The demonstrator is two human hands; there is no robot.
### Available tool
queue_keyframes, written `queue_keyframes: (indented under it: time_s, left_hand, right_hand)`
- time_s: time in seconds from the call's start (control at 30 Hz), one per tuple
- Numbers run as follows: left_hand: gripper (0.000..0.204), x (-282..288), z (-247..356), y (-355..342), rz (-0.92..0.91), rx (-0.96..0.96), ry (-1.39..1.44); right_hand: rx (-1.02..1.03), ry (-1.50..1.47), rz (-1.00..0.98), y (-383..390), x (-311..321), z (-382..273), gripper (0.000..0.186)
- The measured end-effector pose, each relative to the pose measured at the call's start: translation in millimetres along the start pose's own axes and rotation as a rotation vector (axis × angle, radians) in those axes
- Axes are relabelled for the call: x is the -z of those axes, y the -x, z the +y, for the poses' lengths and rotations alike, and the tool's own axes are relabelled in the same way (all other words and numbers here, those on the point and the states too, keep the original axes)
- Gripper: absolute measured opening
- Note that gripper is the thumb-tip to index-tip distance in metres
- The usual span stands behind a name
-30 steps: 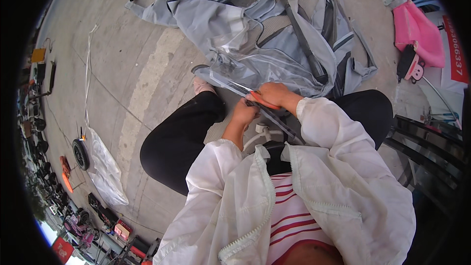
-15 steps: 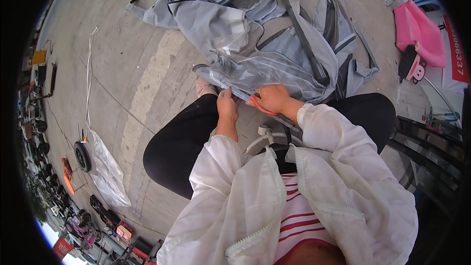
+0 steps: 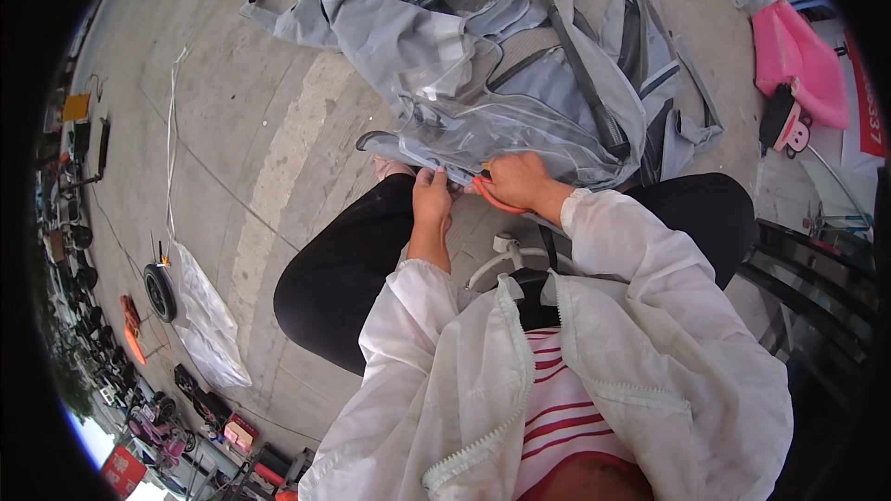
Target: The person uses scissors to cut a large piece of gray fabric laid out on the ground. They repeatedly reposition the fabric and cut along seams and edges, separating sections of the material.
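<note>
A large grey fabric cover [image 3: 399, 46] with clear plastic panels [image 3: 464, 116] and dark trim lies crumpled on the ground before me. My left hand [image 3: 432, 193] pinches its near edge, beside a grey strip [image 3: 399, 147] that sticks out to the left. Just right of it, my right hand [image 3: 516, 180] is closed round a hand tool with curved orange handles [image 3: 499, 201]. The tool's working end meets the cover's edge close to my left fingers; its jaws or blades are too hidden to tell which.
Under me is a white-legged stool [image 3: 501, 250]. At left lie a small black wheel [image 3: 160, 292], a white plastic sheet [image 3: 212, 325] and an orange tool [image 3: 135, 341]. Pink cloth [image 3: 798, 60] hangs at far right, above a black metal frame [image 3: 817, 288]. Several items line the left rim.
The view has shifted slightly. My hands stay together at the cover's edge, the orange-handled tool still in my right hand. The strip's left end has moved slightly left and down.
</note>
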State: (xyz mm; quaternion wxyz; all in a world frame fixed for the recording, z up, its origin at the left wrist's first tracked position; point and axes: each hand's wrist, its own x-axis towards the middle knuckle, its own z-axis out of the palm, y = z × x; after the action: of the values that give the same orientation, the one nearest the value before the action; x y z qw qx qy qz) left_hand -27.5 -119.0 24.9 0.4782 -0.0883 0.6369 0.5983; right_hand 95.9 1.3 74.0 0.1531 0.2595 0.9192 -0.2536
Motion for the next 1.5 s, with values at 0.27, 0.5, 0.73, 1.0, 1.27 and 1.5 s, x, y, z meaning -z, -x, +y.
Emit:
queue_keyframes:
  time_s: [0.27,0.5,0.73,1.0,1.27,1.5]
  left_hand:
    - [0.013,2.1,-3.8,4.0,-0.085,-0.065,-0.194]
    - [0.011,-4.4,11.9,15.0,-0.101,-0.075,-0.187]
    - [0.009,0.0,10.6,16.2,-0.163,-0.09,-0.264]
    - [0.012,-8.9,13.2,26.3,-0.192,-0.103,-0.447]
    - [0.021,22.7,-0.9,-9.1,0.114,-0.084,-0.88]
    - [0.045,-27.6,80.2,26.8,0.351,-0.747,-1.041]
  right_hand:
    - [0.01,-0.001,-0.005,-9.3,3.3,2.3,0.071]
    - [-0.012,-0.146,0.072,-9.2,-1.4,-1.1,0.079]
    - [0.015,-0.16,0.074,-13.6,7.2,-3.0,0.071]
    - [-0.035,-0.224,0.055,-18.5,5.2,-4.1,0.07]
    - [-0.047,-0.231,0.1,6.9,2.0,-14.2,0.073]
    - [-0.07,-0.251,0.119,46.6,-3.6,-23.2,0.072]
